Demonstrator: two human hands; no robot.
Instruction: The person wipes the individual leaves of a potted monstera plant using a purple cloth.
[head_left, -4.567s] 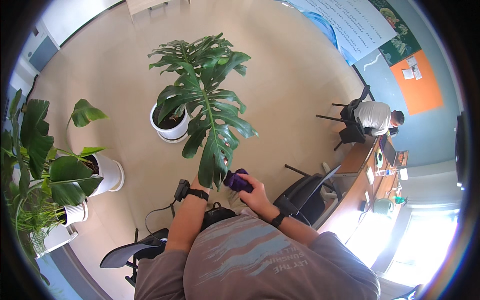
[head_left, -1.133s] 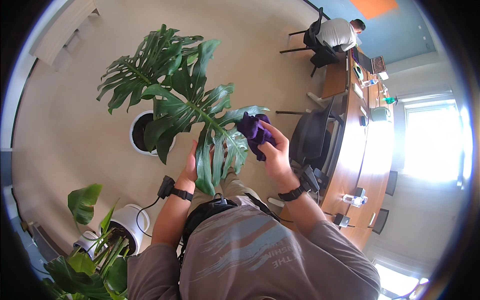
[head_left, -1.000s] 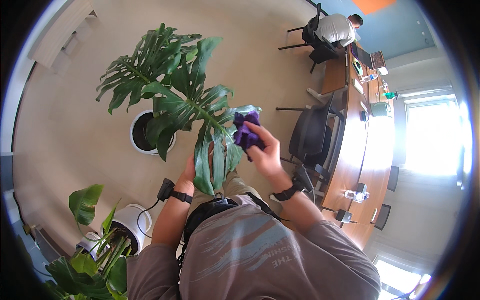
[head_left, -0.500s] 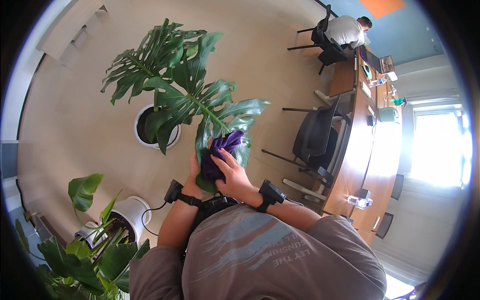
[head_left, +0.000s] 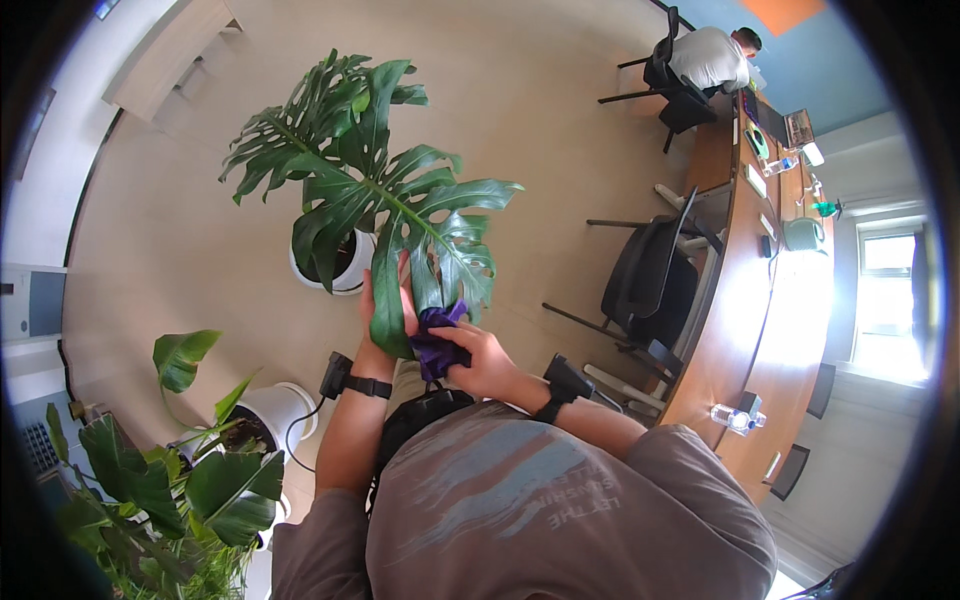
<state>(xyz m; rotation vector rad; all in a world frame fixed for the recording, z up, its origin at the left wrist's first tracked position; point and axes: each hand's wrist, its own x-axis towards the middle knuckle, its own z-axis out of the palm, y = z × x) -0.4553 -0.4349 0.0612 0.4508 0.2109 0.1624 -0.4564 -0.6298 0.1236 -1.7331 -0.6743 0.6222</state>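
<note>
Green leaves of a second potted plant fill the picture at 8 o'clock, close beside the person's left elbow, so there is little free room on that side. The left hand lies flat under a long leaf of the big split-leaf plant, with the fingers stretched wide along it as a support. Compared with half a second ago, the purple cloth has slid down toward the tip of this leaf, so I judge the wipe of this leaf to be nearly at its end. The right hand holds the cloth bunched in closed fingers, pressed on the leaf at the centre of the picture. At 12 o'clock the beige floor is open around the white pot. At 3 o'clock a black chair and the curved wooden worktop stand near, which limits movement to the right. Another person sits far at 1 o'clock.
</note>
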